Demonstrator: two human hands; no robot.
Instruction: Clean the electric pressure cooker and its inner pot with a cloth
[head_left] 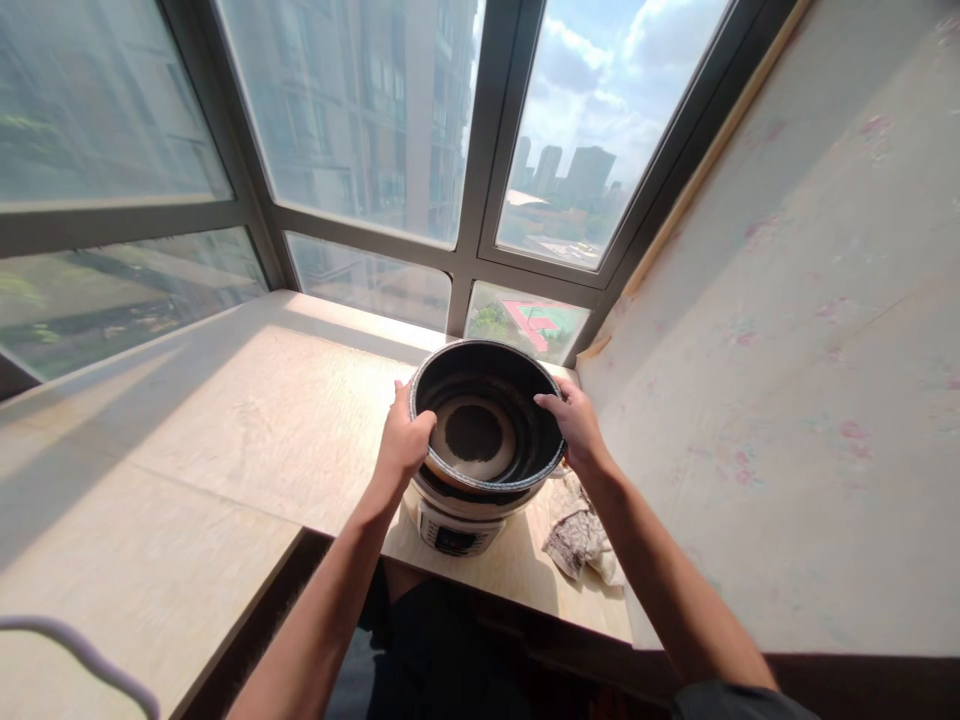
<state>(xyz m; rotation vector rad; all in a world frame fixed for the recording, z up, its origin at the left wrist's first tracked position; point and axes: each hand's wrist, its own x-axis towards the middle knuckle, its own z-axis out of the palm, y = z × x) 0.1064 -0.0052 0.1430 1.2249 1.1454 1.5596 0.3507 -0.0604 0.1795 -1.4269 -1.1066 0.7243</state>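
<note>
A dark round inner pot (517, 440) with a pale worn ring round its bottom is gripped at both sides of its rim. My left hand (406, 428) closes on the left rim, thumb over the edge. On the right rim my right hand (576, 420) does the same, its thumb inside. Directly under the pot stands a white rice cooker (461, 530) with a dark control panel facing me. Whether the pot still touches the cooker I cannot tell. A crumpled, stained cloth (581, 540) lies on the sill to the right of the cooker.
The cooker stands on a pale window sill (247, 430), near its front edge. Grey window frames (465, 200) rise behind it. A wall with faded flower paper (810, 400) borders the right side. A grey cable or hose (82, 650) curves in at lower left.
</note>
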